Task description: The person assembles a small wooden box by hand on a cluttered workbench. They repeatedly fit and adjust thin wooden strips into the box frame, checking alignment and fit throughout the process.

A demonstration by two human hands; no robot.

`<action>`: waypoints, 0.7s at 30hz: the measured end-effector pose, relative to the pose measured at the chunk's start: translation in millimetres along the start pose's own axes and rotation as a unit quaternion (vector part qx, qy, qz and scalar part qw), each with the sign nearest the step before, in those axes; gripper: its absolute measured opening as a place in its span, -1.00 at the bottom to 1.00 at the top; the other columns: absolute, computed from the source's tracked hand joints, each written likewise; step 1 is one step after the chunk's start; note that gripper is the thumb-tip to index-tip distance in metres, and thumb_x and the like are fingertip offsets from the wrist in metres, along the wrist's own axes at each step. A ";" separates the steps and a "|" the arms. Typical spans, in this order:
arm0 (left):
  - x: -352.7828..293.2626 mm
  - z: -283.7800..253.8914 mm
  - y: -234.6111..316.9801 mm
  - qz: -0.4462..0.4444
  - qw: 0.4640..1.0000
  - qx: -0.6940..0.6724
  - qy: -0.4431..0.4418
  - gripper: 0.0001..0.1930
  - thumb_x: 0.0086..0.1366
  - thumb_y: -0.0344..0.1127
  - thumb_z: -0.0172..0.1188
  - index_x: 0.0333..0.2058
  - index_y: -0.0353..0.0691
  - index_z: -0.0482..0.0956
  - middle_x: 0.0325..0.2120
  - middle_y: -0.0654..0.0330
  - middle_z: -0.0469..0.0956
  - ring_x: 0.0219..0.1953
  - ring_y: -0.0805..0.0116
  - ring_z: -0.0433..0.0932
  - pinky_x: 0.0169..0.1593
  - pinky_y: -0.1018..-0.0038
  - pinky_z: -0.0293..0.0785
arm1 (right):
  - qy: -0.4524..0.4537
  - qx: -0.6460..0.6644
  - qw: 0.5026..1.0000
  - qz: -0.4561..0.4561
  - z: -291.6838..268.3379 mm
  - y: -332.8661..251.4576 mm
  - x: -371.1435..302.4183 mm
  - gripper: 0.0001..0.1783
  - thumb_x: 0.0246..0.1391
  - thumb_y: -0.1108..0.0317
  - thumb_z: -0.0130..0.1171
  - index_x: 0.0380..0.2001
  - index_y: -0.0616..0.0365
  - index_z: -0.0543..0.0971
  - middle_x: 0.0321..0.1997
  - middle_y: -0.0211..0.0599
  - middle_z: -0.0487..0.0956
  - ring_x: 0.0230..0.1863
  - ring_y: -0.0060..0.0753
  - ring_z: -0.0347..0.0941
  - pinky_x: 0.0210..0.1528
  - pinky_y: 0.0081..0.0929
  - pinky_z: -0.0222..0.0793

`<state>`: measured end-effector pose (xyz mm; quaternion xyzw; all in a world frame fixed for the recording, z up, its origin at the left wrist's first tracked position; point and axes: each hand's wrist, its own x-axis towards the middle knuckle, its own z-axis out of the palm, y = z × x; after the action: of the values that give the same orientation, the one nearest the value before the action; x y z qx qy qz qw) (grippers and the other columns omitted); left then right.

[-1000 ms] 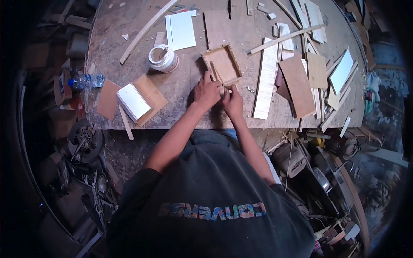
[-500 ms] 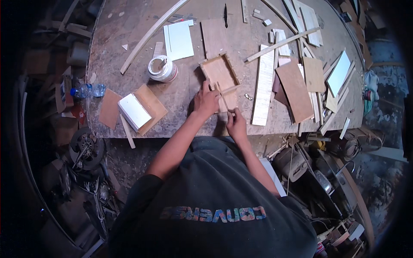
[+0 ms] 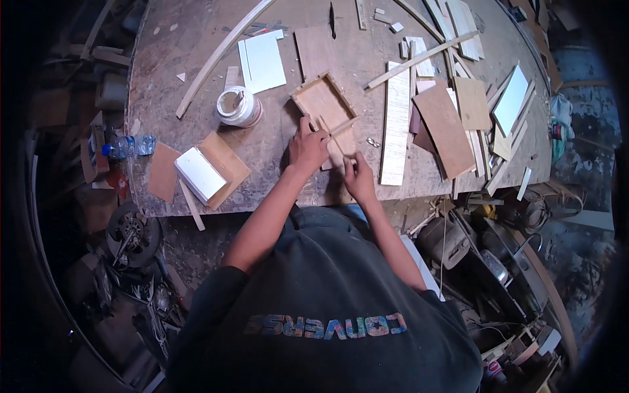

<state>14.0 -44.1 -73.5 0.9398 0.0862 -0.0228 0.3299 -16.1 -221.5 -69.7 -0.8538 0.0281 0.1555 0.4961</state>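
Note:
A small open wooden box with low walls lies tilted to my view near the middle of the workbench. At its near left corner, my left hand is closed, fingers gripping the wall. My right hand pinches the near end of a thin wooden strip, whose far end reaches over the box's near wall. Beneath the strip lies a flat pale wooden piece, partly covered by my left hand. Beyond the box is a thin brown panel.
A white glue tub stands left of the box. Nearer left are a white-faced block and brown boards. To the right lie a long pale plank, a brown panel and several strips. A plastic bottle lies at the bench's left edge.
The whole view has shifted slightly, moving the bench things leftward. Both hands keep nearly the same hold, the left at the box and the right on the strip.

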 end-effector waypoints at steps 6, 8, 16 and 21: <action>3.1 1.2 -3.6 0.004 1.000 -0.018 -0.021 -0.81 0.18 -0.32 0.31 -0.22 -0.14 0.71 0.19 -0.15 0.31 0.02 -0.23 0.56 0.05 0.01 0.54 | 0.001 -0.028 0.998 -0.050 13.0 1.8 38.1 -0.83 0.31 0.34 0.10 -0.16 0.23 0.51 -0.39 0.24 0.63 -0.30 0.32 0.61 -0.28 -0.03 0.50; -0.4 2.9 0.3 0.003 1.000 -0.018 -0.004 -0.83 0.17 -0.34 0.33 -0.24 -0.14 0.72 0.17 -0.12 0.31 0.00 -0.22 0.56 0.04 0.00 0.53 | -0.001 -0.019 0.999 -0.046 13.5 1.0 34.0 -0.83 0.31 0.35 0.10 -0.15 0.22 0.51 -0.37 0.25 0.63 -0.28 0.33 0.60 -0.27 -0.02 0.50; 1.7 0.5 0.0 -0.004 1.000 -0.023 -0.020 -0.85 0.17 -0.33 0.34 -0.27 -0.16 0.71 0.24 -0.16 0.27 0.01 -0.24 0.56 0.06 0.00 0.53 | 0.006 -0.025 0.998 -0.057 18.0 -0.9 37.0 -0.85 0.29 0.38 0.11 -0.14 0.19 0.51 -0.35 0.22 0.63 -0.25 0.36 0.58 -0.28 0.02 0.49; -0.8 6.9 -0.9 0.015 1.000 -0.009 0.025 -0.86 0.16 -0.33 0.33 -0.28 -0.15 0.71 0.22 -0.16 0.30 0.01 -0.24 0.56 0.06 -0.01 0.53 | 0.011 -0.022 0.998 -0.049 -1.2 10.6 5.0 -0.87 0.27 0.41 0.12 -0.16 0.20 0.50 -0.38 0.21 0.63 -0.30 0.37 0.57 -0.32 0.00 0.47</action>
<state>13.1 -47.8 -79.4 0.9382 0.0801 0.0064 0.3367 -13.2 -227.4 -79.5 -0.8666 -0.0118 0.1219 0.4838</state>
